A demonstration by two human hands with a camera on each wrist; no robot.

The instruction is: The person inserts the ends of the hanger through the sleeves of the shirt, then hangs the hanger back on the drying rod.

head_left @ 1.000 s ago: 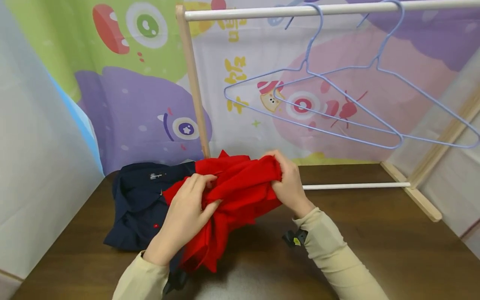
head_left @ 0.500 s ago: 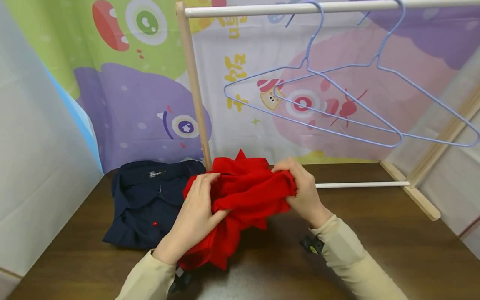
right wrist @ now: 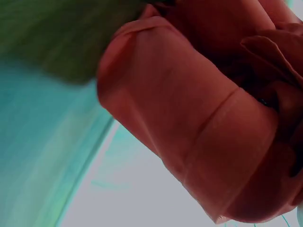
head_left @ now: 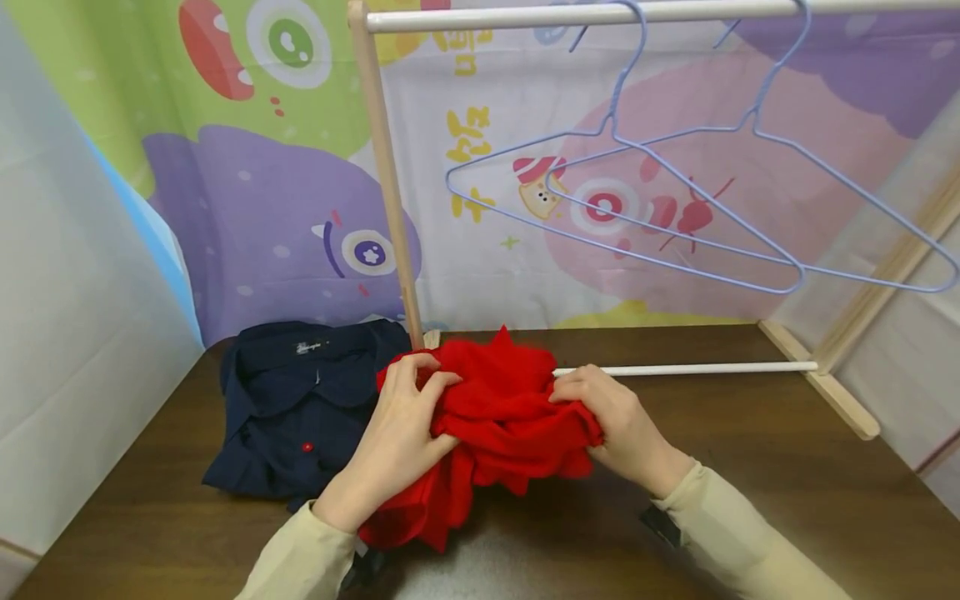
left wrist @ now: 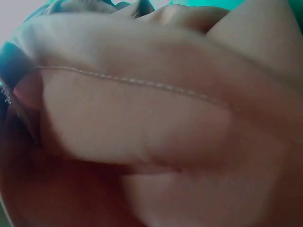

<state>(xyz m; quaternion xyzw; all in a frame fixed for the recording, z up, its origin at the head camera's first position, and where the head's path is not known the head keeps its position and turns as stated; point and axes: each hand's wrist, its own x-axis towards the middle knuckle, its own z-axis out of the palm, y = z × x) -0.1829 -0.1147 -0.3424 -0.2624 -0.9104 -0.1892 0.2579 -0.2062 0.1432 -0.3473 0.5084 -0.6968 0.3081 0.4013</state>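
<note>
A bunched red garment (head_left: 502, 408) is held up between my hands in the head view, its lower folds hanging towards the table. My left hand (head_left: 397, 442) grips its left side, fingers on top and thumb below. On the other side, my right hand (head_left: 626, 429) pinches the right edge. Cloth with a stitched seam (left wrist: 137, 113) fills the left wrist view, close and blurred. A stitched fold of the red garment (right wrist: 189, 113) hangs across the right wrist view. Behind my left hand lies a navy collared shirt (head_left: 270, 417) with a red button.
Two blue wire hangers (head_left: 622, 150) hang from the white rail (head_left: 510, 17) of a wooden rack. Its left post (head_left: 386, 167) stands behind the garments, and a lower white bar (head_left: 697, 369) runs near the back of the brown table (head_left: 750, 467). A cartoon-printed curtain (head_left: 285, 208) hangs behind.
Both hands have shifted right and lower with the red garment, uncovering more of the navy shirt. The garment's upper folds have sunk and crumpled between the hands.
</note>
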